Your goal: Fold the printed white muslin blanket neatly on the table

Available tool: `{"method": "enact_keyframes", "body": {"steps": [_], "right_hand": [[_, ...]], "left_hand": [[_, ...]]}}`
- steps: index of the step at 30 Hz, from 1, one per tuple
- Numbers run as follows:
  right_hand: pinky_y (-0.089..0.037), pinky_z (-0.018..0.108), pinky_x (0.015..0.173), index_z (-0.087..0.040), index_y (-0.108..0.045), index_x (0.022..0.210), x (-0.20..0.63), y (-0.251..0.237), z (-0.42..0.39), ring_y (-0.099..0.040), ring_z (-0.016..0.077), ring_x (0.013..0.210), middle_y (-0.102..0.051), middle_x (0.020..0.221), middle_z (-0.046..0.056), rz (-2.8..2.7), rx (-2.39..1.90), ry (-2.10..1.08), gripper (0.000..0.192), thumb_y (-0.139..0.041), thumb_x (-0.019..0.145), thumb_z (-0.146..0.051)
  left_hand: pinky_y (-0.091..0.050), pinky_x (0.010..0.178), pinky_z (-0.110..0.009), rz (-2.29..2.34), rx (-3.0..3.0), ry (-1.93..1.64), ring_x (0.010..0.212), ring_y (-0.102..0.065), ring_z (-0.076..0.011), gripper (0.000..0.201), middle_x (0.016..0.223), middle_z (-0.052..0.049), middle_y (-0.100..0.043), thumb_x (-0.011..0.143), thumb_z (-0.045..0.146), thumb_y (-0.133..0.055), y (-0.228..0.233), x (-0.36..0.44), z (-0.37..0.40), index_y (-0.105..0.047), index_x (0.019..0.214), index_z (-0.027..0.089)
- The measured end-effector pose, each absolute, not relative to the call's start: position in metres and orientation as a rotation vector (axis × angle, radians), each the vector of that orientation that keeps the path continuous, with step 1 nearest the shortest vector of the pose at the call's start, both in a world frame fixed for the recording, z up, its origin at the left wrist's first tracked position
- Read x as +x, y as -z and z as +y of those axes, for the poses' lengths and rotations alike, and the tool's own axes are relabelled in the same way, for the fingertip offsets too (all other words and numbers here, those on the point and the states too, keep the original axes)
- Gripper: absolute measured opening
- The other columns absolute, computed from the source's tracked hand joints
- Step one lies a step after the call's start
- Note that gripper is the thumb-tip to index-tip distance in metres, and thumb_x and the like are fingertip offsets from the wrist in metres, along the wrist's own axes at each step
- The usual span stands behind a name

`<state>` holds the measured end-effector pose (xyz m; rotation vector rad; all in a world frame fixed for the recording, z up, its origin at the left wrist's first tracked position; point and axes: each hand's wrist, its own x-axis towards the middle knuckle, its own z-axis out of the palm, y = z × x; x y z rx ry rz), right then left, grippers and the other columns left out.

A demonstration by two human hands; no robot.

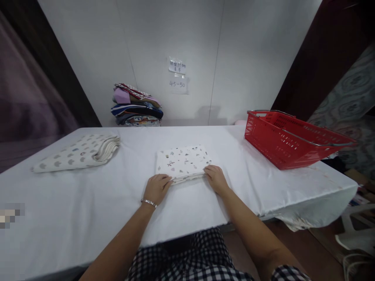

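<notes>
A white cloth [184, 160] with small scattered prints lies folded into a flat rectangle in front of me, its layered edge facing my body. My left hand [157, 188], with a silver bracelet at the wrist, grips the near left corner of this cloth. At the near right corner, my right hand [216, 178] has its fingers closed on the same edge. The thumbs and the undersides of the fingers are partly hidden. Off to the left rests another folded cloth [79, 153], cream with grey prints, apart from both hands.
The table [117, 210] wears a white cover that hangs over its front edge. A red shopping basket [281, 144] stands at the right. Against the back wall is a stack of folded fabrics [137, 107]. Paper signs [178, 84] are taped above. A white chair [357, 226] stands lower right.
</notes>
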<state>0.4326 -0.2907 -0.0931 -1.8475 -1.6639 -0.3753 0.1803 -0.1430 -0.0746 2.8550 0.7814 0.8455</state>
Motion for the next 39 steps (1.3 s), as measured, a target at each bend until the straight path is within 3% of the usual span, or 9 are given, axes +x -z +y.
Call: {"method": "enact_keyframes", "body": {"steps": [13, 25, 34, 39], "right_hand": [[-0.034, 0.038, 0.091, -0.022, -0.061, 0.1, 0.433, 0.094, -0.288, -0.048, 0.0187, 0.104, -0.061, 0.105, 0.005, -1.642, -1.884, 0.391, 0.024, -0.046, 0.083, -0.014], [-0.024, 0.039, 0.097, -0.021, -0.058, 0.098, 0.43, 0.087, -0.287, -0.048, 0.0173, 0.101, -0.06, 0.101, 0.004, -1.575, -1.933, 0.431, 0.026, -0.041, 0.082, -0.008], [-0.029, 0.036, 0.091, -0.02, -0.06, 0.095, 0.434, 0.096, -0.287, -0.048, 0.0175, 0.102, -0.061, 0.103, 0.004, -1.613, -1.917, 0.397, 0.022, -0.046, 0.082, -0.011], [-0.031, 0.036, 0.091, -0.019, -0.061, 0.097, 0.432, 0.094, -0.287, -0.048, 0.0177, 0.102, -0.061, 0.103, 0.005, -1.6, -1.911, 0.358, 0.024, -0.044, 0.082, -0.01]], "left_hand": [[-0.042, 0.078, -0.034, 0.775, 2.845, -0.822, 0.087, -0.056, -0.019, 0.029, 0.094, -0.004, -0.064, 0.084, 0.037, -0.041, 0.075, 0.18, -0.142, -0.066, 0.093, 0.024], [-0.041, 0.079, -0.036, 0.776, 2.869, -0.834, 0.088, -0.055, -0.0201, 0.029, 0.096, -0.004, -0.063, 0.084, 0.036, -0.041, 0.074, 0.18, -0.146, -0.065, 0.094, 0.023], [-0.039, 0.083, -0.039, 0.808, 2.855, -0.876, 0.091, -0.055, -0.0215, 0.026, 0.098, -0.005, -0.063, 0.082, 0.034, -0.045, 0.076, 0.182, -0.149, -0.064, 0.096, 0.023], [-0.032, 0.092, -0.042, 0.749, 2.951, -0.859, 0.102, -0.05, -0.0224, 0.026, 0.109, -0.006, -0.06, 0.082, 0.031, -0.046, 0.071, 0.207, -0.164, -0.06, 0.102, 0.023]]}}
